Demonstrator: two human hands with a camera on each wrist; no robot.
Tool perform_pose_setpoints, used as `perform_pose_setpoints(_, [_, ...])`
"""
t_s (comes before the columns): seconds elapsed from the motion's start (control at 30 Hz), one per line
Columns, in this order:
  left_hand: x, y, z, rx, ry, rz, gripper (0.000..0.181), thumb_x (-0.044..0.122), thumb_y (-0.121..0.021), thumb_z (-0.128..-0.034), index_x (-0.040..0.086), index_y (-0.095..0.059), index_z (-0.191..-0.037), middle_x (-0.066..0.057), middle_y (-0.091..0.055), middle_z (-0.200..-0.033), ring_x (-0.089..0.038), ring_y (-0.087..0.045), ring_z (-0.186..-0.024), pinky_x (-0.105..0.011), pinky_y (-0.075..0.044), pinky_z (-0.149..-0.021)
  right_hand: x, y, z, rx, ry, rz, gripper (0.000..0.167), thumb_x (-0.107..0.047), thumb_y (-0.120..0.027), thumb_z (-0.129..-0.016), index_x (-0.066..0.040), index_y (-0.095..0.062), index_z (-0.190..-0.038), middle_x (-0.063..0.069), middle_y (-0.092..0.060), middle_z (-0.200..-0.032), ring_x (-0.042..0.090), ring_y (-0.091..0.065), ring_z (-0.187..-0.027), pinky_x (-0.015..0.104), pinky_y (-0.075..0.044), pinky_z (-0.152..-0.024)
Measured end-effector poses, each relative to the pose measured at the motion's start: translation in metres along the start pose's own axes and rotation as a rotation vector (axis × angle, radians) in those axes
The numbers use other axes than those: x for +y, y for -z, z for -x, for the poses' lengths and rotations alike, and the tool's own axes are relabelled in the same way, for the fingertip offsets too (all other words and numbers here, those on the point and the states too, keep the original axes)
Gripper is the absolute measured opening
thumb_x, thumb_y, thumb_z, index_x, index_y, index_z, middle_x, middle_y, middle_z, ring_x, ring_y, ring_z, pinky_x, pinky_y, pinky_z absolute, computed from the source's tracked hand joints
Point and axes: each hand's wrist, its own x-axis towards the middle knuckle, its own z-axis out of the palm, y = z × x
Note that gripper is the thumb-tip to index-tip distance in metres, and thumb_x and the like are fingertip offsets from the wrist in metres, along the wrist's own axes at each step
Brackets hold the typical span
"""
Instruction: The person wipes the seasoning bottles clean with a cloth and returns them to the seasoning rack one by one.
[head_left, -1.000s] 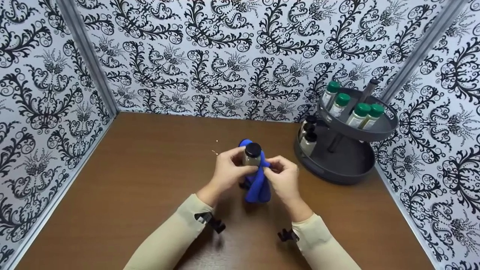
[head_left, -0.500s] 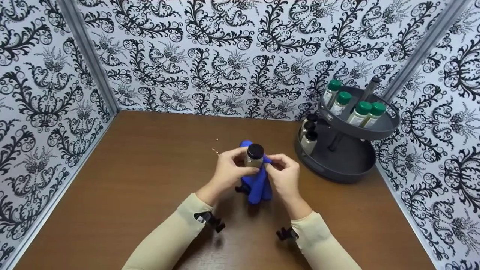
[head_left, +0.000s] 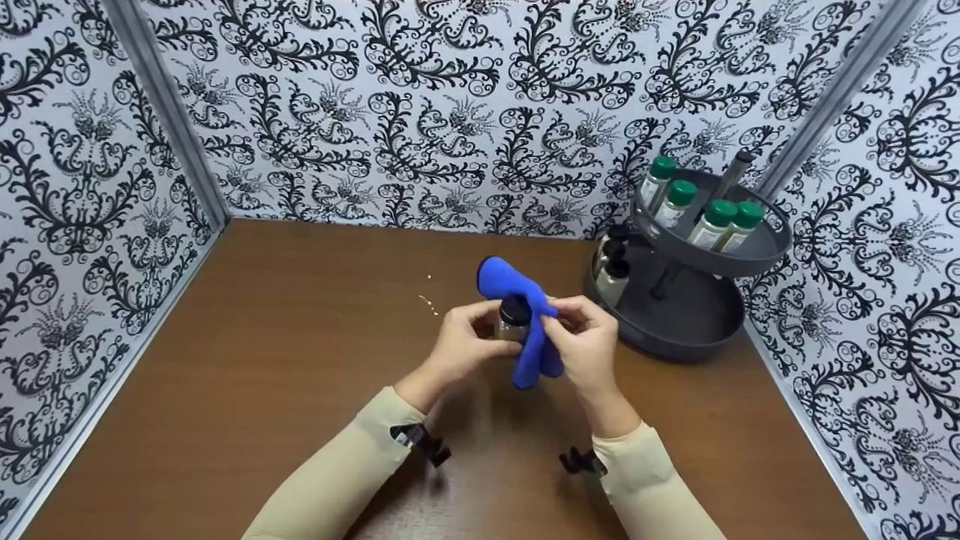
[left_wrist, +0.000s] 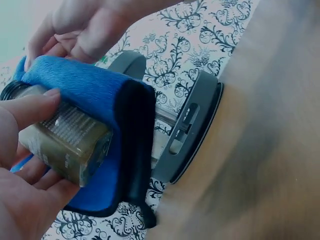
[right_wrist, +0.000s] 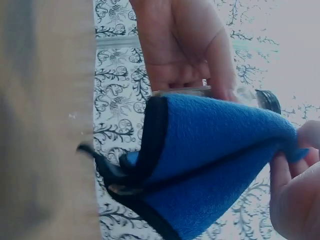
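Note:
My left hand [head_left: 465, 341] grips a clear spice jar [left_wrist: 70, 135] by its sides, thumb on one face and fingers on the other. The jar has a black cap [head_left: 514, 309] and a brownish content behind a printed label. With thumb and fingertips, my right hand [head_left: 589, 341] pinches a blue cloth [head_left: 534, 330] with black edging. That cloth hangs in folds against the jar's right side, and one flap rises behind the cap. In the right wrist view the cloth [right_wrist: 215, 150] covers most of the jar. Both hands are above the wooden table.
A dark two-tier round rack [head_left: 675, 341] stands at the back right. Several green-capped jars [head_left: 706, 225] sit on its upper tier, and black-capped jars [head_left: 613, 281] on the lower one. Small light specks [head_left: 429, 304] lie on the table [head_left: 315, 360]. Patterned walls [head_left: 337, 112] enclose it.
The cloth has shifted up and right with my right hand, and its upper flap has spread out behind the cap. My left hand has kept its grip on the jar.

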Motion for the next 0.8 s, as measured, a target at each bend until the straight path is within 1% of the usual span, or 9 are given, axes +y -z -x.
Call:
perform_pose_setpoints(0.13, [0.001,0.005,-0.002,0.036,0.002,0.041,0.052,0.002,-0.092,-0.0757,0.007,-0.077,-0.126,-0.011,-0.08,-0.105,-0.016,-0.074,-0.09,-0.029,-0.061,-0.082,0.016,-0.003,0.001,-0.03,-0.094,0.099,0.014,0.017,-0.074,-0.08,0.019,-0.07,-0.093,-0.004,-0.08,-0.087,0.008,-0.075,-0.08,0.021,-0.062,-0.074])
perform_pose_setpoints(0.23, [0.003,0.008,-0.004,0.069,0.017,0.082,0.052,0.0,-0.091,-0.0755,0.005,-0.077,-0.125,-0.008,-0.079,-0.102,-0.016,-0.073,-0.089,-0.028,-0.061,-0.081,0.026,-0.006,0.003,-0.054,-0.157,0.167,0.012,0.015,-0.075,-0.079,0.016,-0.071,-0.091,0.003,-0.079,-0.086,0.007,-0.073,-0.077,0.022,-0.062,-0.073])
perform_pose_setpoints(0.4, [0.003,0.008,-0.006,0.102,0.04,0.16,0.051,-0.004,-0.088,-0.0764,-0.002,-0.074,-0.125,-0.009,-0.079,-0.099,-0.016,-0.074,-0.089,-0.028,-0.062,-0.082,0.031,-0.006,0.005,-0.065,-0.185,0.263,0.012,0.012,-0.076,-0.077,0.011,-0.073,-0.088,0.017,-0.078,-0.086,0.005,-0.07,-0.074,0.021,-0.06,-0.072])
perform_pose_setpoints(0.47, [0.003,0.007,-0.007,0.106,0.038,0.17,0.051,-0.005,-0.088,-0.0767,-0.003,-0.073,-0.126,-0.01,-0.079,-0.1,-0.016,-0.074,-0.091,-0.028,-0.062,-0.084,0.03,-0.006,0.005,-0.061,-0.184,0.279,0.012,0.012,-0.076,-0.077,0.01,-0.075,-0.089,0.018,-0.077,-0.085,0.005,-0.069,-0.073,0.02,-0.059,-0.07])
perform_pose_setpoints(0.53, [0.003,0.006,-0.006,0.102,0.033,0.165,0.051,-0.006,-0.088,-0.0764,-0.003,-0.073,-0.125,-0.01,-0.079,-0.1,-0.016,-0.074,-0.09,-0.028,-0.062,-0.084,0.026,-0.006,0.004,-0.049,-0.186,0.27,0.012,0.012,-0.076,-0.077,0.01,-0.075,-0.089,0.015,-0.078,-0.084,0.005,-0.069,-0.073,0.019,-0.058,-0.069])
perform_pose_setpoints(0.6, [0.004,0.005,-0.004,0.084,0.025,0.142,0.051,-0.005,-0.088,-0.0761,-0.001,-0.074,-0.125,-0.009,-0.079,-0.099,-0.017,-0.073,-0.09,-0.028,-0.062,-0.082,0.021,-0.006,0.004,-0.029,-0.172,0.24,0.012,0.013,-0.077,-0.079,0.012,-0.075,-0.091,0.01,-0.079,-0.085,0.006,-0.07,-0.074,0.019,-0.058,-0.069])
perform_pose_setpoints(0.67, [0.002,0.004,-0.004,0.059,0.023,0.116,0.05,-0.004,-0.089,-0.076,0.001,-0.075,-0.124,-0.007,-0.078,-0.098,-0.016,-0.073,-0.089,-0.028,-0.061,-0.081,0.014,-0.006,0.004,0.0,-0.137,0.196,0.013,0.014,-0.076,-0.08,0.014,-0.074,-0.093,0.002,-0.079,-0.085,0.007,-0.071,-0.075,0.019,-0.059,-0.07])
perform_pose_setpoints(0.73, [0.0,0.002,-0.003,0.034,0.019,0.084,0.05,-0.002,-0.09,-0.0765,0.002,-0.076,-0.124,-0.005,-0.077,-0.096,-0.015,-0.071,-0.087,-0.027,-0.06,-0.079,0.006,-0.006,0.004,0.026,-0.081,0.138,0.014,0.016,-0.076,-0.08,0.017,-0.073,-0.094,-0.004,-0.08,-0.086,0.008,-0.073,-0.076,0.019,-0.06,-0.071])
perform_pose_setpoints(0.8, [-0.004,0.001,-0.001,0.015,0.028,0.064,0.05,0.0,-0.09,-0.077,0.002,-0.076,-0.125,-0.004,-0.077,-0.096,-0.014,-0.07,-0.085,-0.027,-0.06,-0.078,0.0,-0.006,0.006,0.031,-0.007,0.078,0.016,0.018,-0.075,-0.081,0.021,-0.07,-0.096,-0.007,-0.081,-0.088,0.007,-0.075,-0.079,0.019,-0.061,-0.073])
